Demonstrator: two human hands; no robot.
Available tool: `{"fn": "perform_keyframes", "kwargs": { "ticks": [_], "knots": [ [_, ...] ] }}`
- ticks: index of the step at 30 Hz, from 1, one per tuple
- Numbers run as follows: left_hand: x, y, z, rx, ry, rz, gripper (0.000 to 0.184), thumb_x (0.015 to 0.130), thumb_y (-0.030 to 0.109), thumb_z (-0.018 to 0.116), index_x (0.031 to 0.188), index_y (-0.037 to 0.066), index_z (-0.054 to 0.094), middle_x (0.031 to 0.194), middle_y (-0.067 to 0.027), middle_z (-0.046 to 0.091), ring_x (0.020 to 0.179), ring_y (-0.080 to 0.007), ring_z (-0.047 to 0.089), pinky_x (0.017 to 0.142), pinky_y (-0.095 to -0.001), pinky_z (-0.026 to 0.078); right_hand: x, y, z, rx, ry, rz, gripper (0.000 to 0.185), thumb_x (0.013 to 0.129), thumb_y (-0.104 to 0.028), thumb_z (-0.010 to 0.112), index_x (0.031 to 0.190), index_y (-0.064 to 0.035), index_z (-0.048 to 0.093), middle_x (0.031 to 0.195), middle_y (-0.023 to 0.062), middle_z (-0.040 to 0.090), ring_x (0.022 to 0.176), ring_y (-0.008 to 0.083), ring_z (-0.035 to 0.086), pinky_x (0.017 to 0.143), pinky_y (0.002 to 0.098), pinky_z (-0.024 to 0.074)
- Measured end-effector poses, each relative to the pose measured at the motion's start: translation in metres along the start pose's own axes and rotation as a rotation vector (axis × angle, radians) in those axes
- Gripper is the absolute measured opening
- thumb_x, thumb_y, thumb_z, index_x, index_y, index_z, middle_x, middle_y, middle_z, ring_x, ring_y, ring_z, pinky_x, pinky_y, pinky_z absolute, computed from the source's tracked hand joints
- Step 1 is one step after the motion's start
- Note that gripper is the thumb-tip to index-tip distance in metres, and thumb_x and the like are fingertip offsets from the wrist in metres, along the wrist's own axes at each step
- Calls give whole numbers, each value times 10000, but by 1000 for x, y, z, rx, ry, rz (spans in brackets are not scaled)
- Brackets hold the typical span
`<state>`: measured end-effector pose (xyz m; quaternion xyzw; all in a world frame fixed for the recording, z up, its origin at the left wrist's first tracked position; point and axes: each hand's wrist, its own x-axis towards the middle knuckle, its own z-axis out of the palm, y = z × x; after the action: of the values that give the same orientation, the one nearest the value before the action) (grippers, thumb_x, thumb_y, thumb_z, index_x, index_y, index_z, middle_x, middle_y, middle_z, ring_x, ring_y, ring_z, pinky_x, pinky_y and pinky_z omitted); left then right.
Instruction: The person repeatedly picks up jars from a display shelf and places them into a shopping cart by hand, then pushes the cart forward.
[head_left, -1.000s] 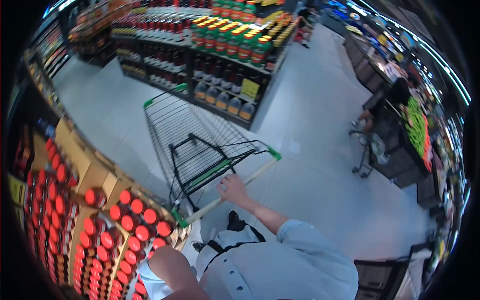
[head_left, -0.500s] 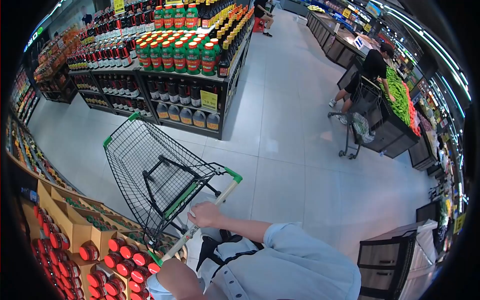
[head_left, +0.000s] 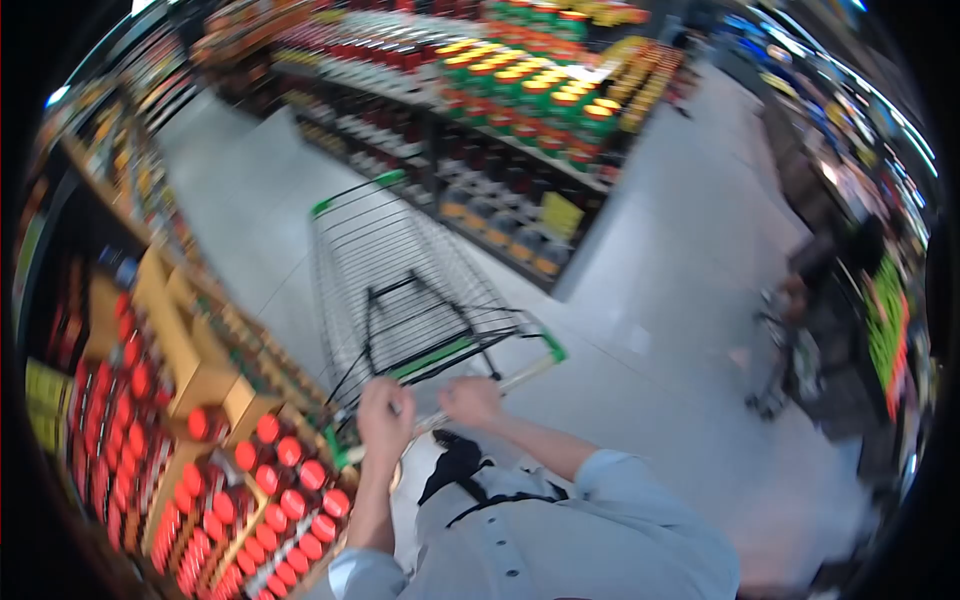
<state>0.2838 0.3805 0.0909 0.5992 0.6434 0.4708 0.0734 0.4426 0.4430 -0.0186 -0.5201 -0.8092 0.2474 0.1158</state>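
An unfilled wire shopping cart [head_left: 440, 357] with green corners stands ahead of me, angled away to the upper left. My right hand [head_left: 470, 402] is closed around the middle of its pale handle [head_left: 527, 374]. Close by on the left, my left hand [head_left: 386, 412] is curled at the same handle, fingers bent in. Motion blur softens the finger detail.
Red-lidded jars [head_left: 290, 503] fill a wooden shelf close on my left. A bottle display [head_left: 520, 120] stands beyond the cart, its corner near the aisle. At right, a blurred person [head_left: 850, 250] is by a produce stand [head_left: 885, 315].
My view has swung left, so the shelves and cart appear farther right. My left hand has come up from low beside the jars to the cart handle; my right hand stays on it.
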Motion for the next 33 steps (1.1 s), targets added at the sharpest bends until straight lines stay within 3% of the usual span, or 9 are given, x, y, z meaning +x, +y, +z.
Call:
{"fn": "perform_keyframes", "kwargs": {
  "ticks": [3, 4, 5, 6, 7, 12, 22, 28, 33],
  "knots": [
    [-30, -100, 12, 346, -225, -310, 138, 771, 167, 629, 767, 32, 600, 791, -174, 597, 784, -379, 612, 684, -485, 489, 25, -3, 4, -7, 40, -19, 394, 862, -404, 580, 754, -33, 658, 767, 193, 673, 714, 393, 655, 687, 500, 519],
    [-44, -126, 20, 365, -258, -395, 208, 795, 240, 618, 824, 34, 627, 841, -178, 649, 801, -388, 648, 705, -489, 518, 36, 3, 14, -41, 19, 1, 369, 867, -385, 590, 731, -48, 653, 748, 180, 671, 691, 395, 652, 666, 499, 512],
    [-41, -129, 19, 390, -362, -608, 343, 848, 354, 563, 891, 25, 651, 905, -198, 687, 833, -390, 675, 746, -484, 543, 44, -3, 11, -41, 88, -67, 364, 878, -371, 582, 706, -55, 641, 727, 166, 666, 671, 389, 649, 644, 494, 503],
    [-28, -124, 12, 476, -480, -672, 470, 884, 448, 501, 921, 6, 657, 924, -221, 696, 837, -377, 690, 770, -485, 547, 55, -2, 16, -63, 110, -95, 372, 874, -375, 580, 701, -50, 634, 708, 183, 654, 650, 387, 647, 616, 499, 502],
    [-22, -137, 15, 430, -461, -668, 510, 894, 475, 481, 957, 4, 667, 921, -222, 698, 849, -359, 693, 771, -486, 545, 66, -8, 17, -93, 98, -104, 378, 882, -369, 575, 687, -49, 623, 696, 174, 648, 639, 383, 640, 606, 499, 492],
    [20, -154, 10, 411, -560, -711, 521, 893, 465, 492, 1029, -4, 673, 910, -194, 710, 868, -345, 695, 781, -474, 545, 111, -19, 21, -155, 123, -115, 388, 901, -348, 561, 653, -51, 595, 672, 155, 634, 615, 376, 623, 589, 494, 472],
    [60, -182, 19, 385, -422, -724, 494, 887, 454, 510, 1009, -2, 653, 868, -196, 710, 831, -351, 700, 742, -479, 544, 170, -29, 19, -172, 124, -117, 424, 920, -353, 539, 636, -39, 562, 622, 175, 599, 606, 384, 605, 584, 494, 451],
    [85, -189, 14, 312, -431, -758, 368, 858, 353, 529, 888, 10, 660, 842, -215, 700, 817, -374, 692, 743, -498, 542, 208, -26, 19, -132, 192, -175, 365, 863, -311, 607, 602, -63, 550, 608, 160, 596, 564, 375, 599, 538, 480, 453],
    [104, -202, 23, 346, -352, -768, 303, 843, 316, 535, 896, 41, 652, 845, -214, 697, 778, -388, 686, 718, -500, 542, 243, -29, 18, -75, 202, -246, 355, 855, -289, 608, 591, -60, 540, 603, 154, 588, 555, 375, 589, 538, 477, 451]
  ]
}}
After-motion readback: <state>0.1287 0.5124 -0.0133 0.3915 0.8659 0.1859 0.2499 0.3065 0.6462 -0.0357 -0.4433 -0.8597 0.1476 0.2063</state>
